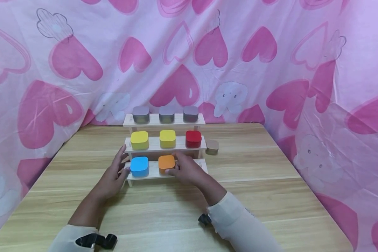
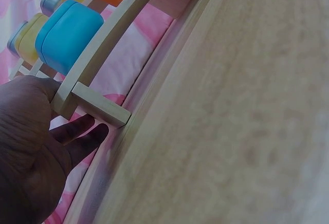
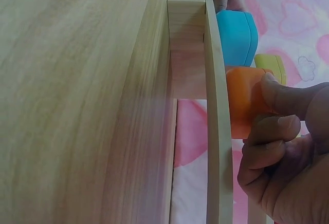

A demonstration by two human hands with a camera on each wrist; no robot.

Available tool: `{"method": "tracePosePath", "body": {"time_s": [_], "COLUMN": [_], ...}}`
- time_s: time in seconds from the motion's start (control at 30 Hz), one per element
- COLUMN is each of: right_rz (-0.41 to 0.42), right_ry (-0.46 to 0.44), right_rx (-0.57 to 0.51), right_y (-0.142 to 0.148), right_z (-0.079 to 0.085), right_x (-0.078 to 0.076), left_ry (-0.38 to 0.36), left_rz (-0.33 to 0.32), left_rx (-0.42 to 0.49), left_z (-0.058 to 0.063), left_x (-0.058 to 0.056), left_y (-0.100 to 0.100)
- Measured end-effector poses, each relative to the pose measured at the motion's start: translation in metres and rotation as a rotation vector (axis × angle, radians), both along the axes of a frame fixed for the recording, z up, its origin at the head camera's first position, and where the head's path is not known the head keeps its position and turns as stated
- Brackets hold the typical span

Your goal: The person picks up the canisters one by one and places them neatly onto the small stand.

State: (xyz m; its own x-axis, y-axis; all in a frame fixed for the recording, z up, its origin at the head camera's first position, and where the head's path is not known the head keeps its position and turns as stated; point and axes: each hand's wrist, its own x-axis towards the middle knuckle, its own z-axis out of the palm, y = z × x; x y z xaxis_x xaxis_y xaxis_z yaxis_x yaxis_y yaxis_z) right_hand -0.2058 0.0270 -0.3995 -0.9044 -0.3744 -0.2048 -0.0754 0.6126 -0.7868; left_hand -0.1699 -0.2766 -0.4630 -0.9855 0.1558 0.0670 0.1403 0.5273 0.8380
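Observation:
A three-tier wooden stand point(image 1: 154, 176) stands on the table, with rounded square blocks on its steps. On the lowest step sit a blue block point(image 1: 140, 167) at the left and an orange block point(image 1: 166, 164) near the middle. My right hand point(image 1: 189, 169) pinches the orange block from its right side, thumb in front; the right wrist view shows the block resting against the step. At the stand's left end, my left hand point(image 1: 111, 178) holds the lowest step beside the blue block. Two of its fingers point(image 2: 87, 144) reach below the step near the stand's leg point(image 2: 103, 106).
The middle step carries two yellow blocks point(image 1: 167, 139) and a red block point(image 1: 193, 139). Three grey blocks point(image 1: 166, 114) line the top step. Another greyish block point(image 1: 212, 147) lies on the table right of the stand. A pink heart-patterned cloth point(image 1: 176, 52) hangs behind the table point(image 1: 255, 196).

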Motion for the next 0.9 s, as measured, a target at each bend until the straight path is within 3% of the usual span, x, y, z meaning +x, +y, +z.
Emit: {"method": "tracePosePath", "body": {"time_s": [0.57,0.9], "right_rz": [0.005,0.075], "right_ry": [0.013,0.105], "right_rx": [0.002,0.083], "right_y": [0.001,0.017], "right_z": [0.0,0.02], "right_x": [0.0,0.001], "left_ry": [-0.004,0.013], "left_rz": [0.001,-0.002], "left_rx": [0.009,0.011], "left_z": [0.001,0.001], "left_x": [0.0,0.001], "left_y": [0.0,0.0]}}
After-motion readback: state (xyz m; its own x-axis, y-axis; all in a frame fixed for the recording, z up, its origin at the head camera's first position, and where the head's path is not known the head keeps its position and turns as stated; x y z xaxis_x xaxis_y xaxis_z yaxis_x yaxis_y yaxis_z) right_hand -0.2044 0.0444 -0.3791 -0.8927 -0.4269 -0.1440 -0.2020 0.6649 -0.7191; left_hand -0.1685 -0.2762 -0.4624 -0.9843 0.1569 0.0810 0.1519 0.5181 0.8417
